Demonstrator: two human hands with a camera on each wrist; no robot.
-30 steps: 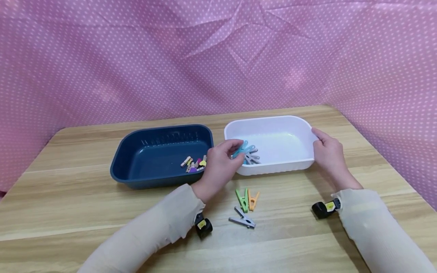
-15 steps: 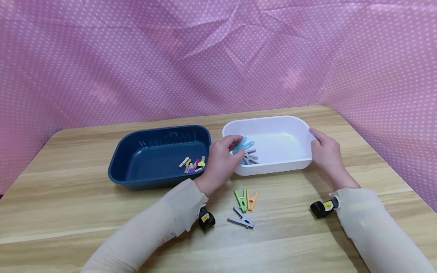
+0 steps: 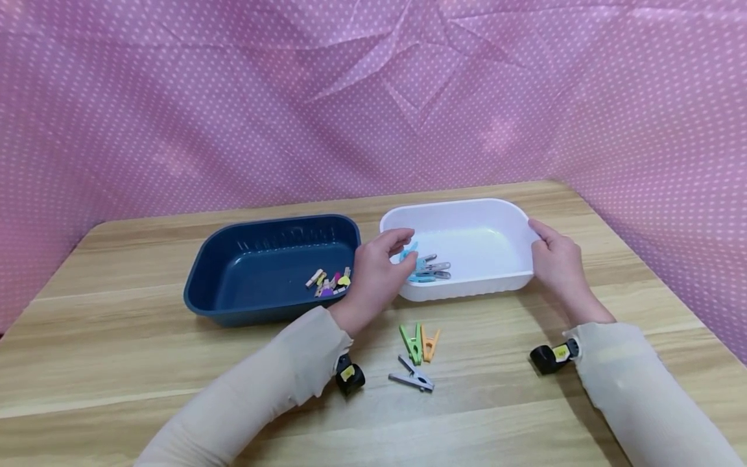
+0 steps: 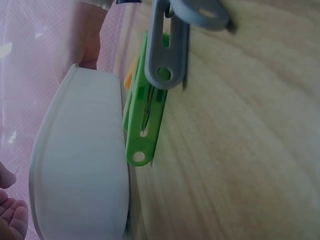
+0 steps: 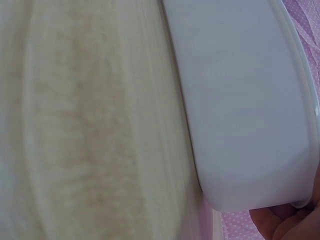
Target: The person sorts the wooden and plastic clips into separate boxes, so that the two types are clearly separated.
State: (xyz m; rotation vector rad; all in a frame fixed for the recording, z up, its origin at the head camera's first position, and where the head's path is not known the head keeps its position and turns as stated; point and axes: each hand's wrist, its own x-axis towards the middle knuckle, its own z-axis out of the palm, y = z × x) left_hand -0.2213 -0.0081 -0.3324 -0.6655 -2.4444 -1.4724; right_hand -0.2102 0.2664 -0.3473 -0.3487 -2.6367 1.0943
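Above the near left corner of the white basin (image 3: 467, 285), my left hand (image 3: 376, 275) has its thumb and fingers parted, with nothing seen between them. Just beyond its fingertips, blue clothespins (image 3: 421, 278) and grey clothespins (image 3: 439, 266) lie in a heap inside that basin. My right hand (image 3: 560, 266) grips the basin's right end, thumb over the rim; in the right wrist view its fingers (image 5: 280, 222) curl under the rim. On the table in front are a green clothespin (image 3: 413, 344), an orange clothespin (image 3: 429, 344) and a grey clothespin (image 3: 413, 375).
Left of the white basin stands a dark blue basin (image 3: 233, 314), holding several small wooden clothespins (image 3: 329, 283) with coloured decorations in its near right corner. Both basins rest on a wooden table (image 3: 105, 350). A pink dotted cloth (image 3: 373, 97) hangs behind the table and along its sides.
The blue clothespin that my left hand pinched has dropped onto the heap in the white basin. My left fingers have parted. The right hand keeps its grip on the basin.
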